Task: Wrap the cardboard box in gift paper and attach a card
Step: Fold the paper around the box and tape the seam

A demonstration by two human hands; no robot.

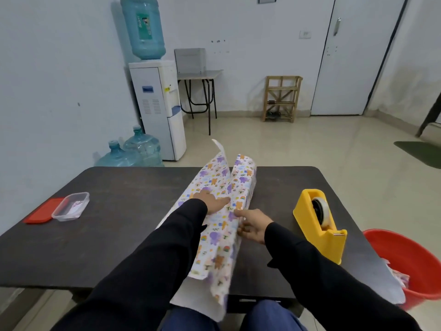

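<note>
Gift paper [216,237] printed with purple and orange animals lies folded lengthwise over the cardboard box, which it hides, in the middle of the dark table [114,225]. My left hand [211,199] presses flat on the left flap, fingers spread. My right hand [251,225] grips the edge of the right flap where the two flaps meet. The paper's near end hangs over the table's front edge, white side showing. A small card [77,204] seems to lie inside a clear plastic container [70,206] at the left.
A yellow tape dispenser [321,225] stands on the table to the right of the paper. The container's red lid [43,211] lies beside it. A red bucket [410,263] with paper scraps sits beyond the table's right end. A water dispenser [158,108] stands by the back wall.
</note>
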